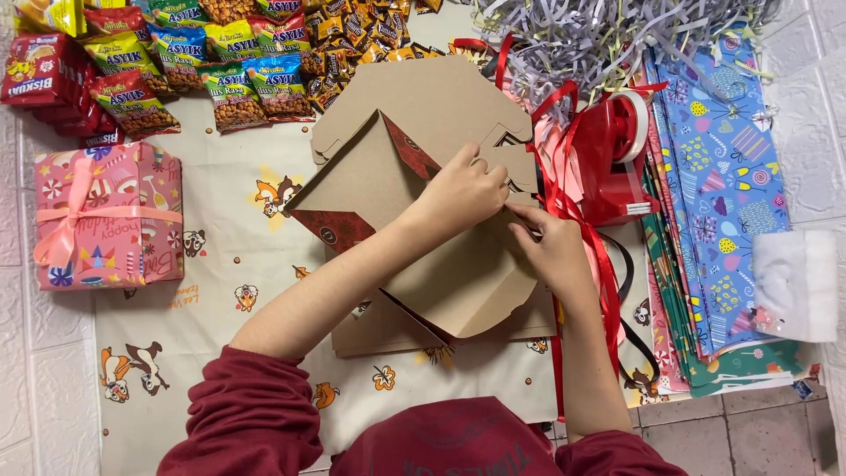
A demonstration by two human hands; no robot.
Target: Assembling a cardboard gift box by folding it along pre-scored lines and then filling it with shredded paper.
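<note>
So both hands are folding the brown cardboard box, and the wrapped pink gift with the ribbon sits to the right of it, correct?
Not quite. The head view shows the pink gift to the left of the cardboard box, not the right. Both the left hand and the right hand are indeed on the box.

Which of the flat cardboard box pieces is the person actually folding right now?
The upper cardboard blank, tilted, red-printed inside, pinched by both hands; the others lie flat beneath it.

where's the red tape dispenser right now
In the head view the red tape dispenser sits right of centre, just right of the cardboard box, between the red ribbon and the stacked wrapping paper.
</note>
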